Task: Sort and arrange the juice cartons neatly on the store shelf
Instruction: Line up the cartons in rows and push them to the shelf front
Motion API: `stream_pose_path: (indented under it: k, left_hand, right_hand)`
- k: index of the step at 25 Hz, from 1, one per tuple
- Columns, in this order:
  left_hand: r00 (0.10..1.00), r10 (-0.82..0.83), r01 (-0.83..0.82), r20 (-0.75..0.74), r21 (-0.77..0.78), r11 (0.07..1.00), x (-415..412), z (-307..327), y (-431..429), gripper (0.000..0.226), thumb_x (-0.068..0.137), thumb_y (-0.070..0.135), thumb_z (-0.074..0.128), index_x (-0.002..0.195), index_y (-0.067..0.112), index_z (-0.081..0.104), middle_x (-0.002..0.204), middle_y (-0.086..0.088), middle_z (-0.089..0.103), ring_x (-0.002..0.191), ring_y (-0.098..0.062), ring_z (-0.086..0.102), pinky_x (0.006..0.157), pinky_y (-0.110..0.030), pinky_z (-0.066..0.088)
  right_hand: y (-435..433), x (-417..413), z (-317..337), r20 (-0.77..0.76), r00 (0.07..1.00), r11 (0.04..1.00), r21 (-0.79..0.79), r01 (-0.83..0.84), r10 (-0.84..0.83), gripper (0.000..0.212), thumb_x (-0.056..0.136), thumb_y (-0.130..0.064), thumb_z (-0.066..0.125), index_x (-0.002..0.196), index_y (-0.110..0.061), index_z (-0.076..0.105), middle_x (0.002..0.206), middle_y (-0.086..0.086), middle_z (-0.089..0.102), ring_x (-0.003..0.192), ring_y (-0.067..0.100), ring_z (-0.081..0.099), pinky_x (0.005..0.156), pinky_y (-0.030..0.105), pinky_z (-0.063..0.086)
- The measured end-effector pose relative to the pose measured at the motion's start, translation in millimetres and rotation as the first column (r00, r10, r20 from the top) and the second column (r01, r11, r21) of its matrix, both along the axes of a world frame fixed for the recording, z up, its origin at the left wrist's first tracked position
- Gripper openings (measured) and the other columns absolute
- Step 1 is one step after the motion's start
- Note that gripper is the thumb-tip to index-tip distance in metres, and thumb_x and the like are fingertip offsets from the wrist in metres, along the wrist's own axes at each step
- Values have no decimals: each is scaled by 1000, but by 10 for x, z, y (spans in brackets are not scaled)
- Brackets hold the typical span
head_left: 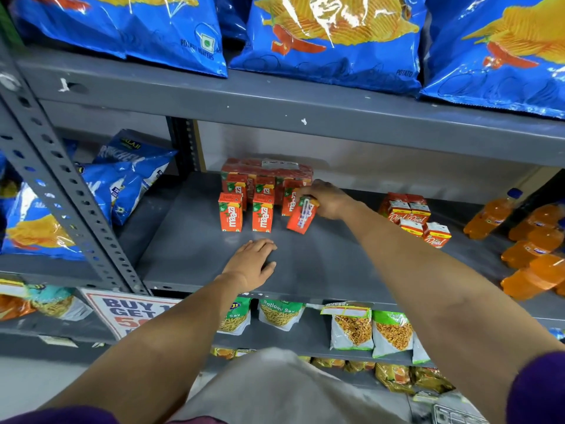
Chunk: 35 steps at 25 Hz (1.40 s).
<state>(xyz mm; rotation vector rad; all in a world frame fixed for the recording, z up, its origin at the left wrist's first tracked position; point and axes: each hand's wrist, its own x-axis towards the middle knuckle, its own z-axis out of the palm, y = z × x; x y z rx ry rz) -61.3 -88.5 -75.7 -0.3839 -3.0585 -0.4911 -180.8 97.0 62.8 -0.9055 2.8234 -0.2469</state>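
Note:
Several orange Maaza juice cartons [231, 216] stand in rows on the grey shelf [189, 249], in front of a shrink-wrapped pack of cartons [266, 169] at the back. My right hand [327, 201] grips one tilted orange carton [301, 218] at the right end of the front row, its base close to the shelf. Flat on the shelf, palm down, rests my left hand [255, 260], just in front of the front row and touching no carton. A separate group of red Real juice cartons [415, 220] stands further right.
Orange soft-drink bottles [532, 249] lie at the shelf's far right. Blue crisp bags [122, 179] lean at the left behind a perforated grey upright [61, 179]. More blue bags [330, 41] fill the shelf above. Snack packets [351, 328] hang below.

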Motion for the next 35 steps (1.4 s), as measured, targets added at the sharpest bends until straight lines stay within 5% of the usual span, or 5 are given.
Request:
stream_pose_path:
  k: [9, 17, 23, 29, 35]
  left_hand:
    - [1000, -5, 5, -15, 9, 1000, -12, -32, -27, 46, 95, 37, 41, 137, 20, 38, 148, 1, 36, 134, -19, 35, 115, -33, 20]
    - [1000, -4, 5, -29, 34, 999, -28, -75, -46, 45, 94, 39, 42, 135, 21, 40, 147, 3, 38, 133, -18, 37, 115, -33, 18]
    - [999, 0, 1, -39, 40, 999, -28, -92, -52, 44, 94, 39, 43, 134, 22, 41, 147, 3, 38, 133, -18, 37, 116, -34, 19]
    - [999, -3, 5, -45, 39, 999, -31, -95, -52, 45, 94, 40, 42, 135, 22, 40, 147, 2, 38, 134, -18, 37, 116, -34, 18]
    - [999, -3, 5, -33, 36, 999, -30, -92, -56, 45, 94, 40, 42, 136, 22, 39, 147, 2, 37, 135, -18, 35, 115, -34, 20]
  right_hand:
    - [-371, -91, -72, -16, 998, 985, 163, -57, 60, 54, 87, -4, 57, 133, -31, 46, 138, 2, 47, 114, 25, 51, 92, 40, 49]
    - [-381, -66, -26, 186, 966, 972, -117, 205, -181, 42, 85, -33, 65, 123, -20, 54, 103, 3, 60, 69, 17, 67, 55, 23, 54]
    - [-356, -56, -50, 128, 987, 972, -203, 119, -94, 23, 83, -25, 70, 104, -18, 68, 116, -1, 61, 98, 11, 50, 81, 22, 37]
    - [-337, -2, -81, 152, 986, 953, -282, 112, -71, 12, 78, -18, 74, 90, -18, 69, 98, -7, 62, 92, 9, 54, 78, 21, 43]
    - [-280, -7, -97, 234, 967, 938, -299, 174, -104, 44, 76, 1, 68, 112, -18, 51, 114, -1, 53, 106, 16, 51, 79, 27, 45]
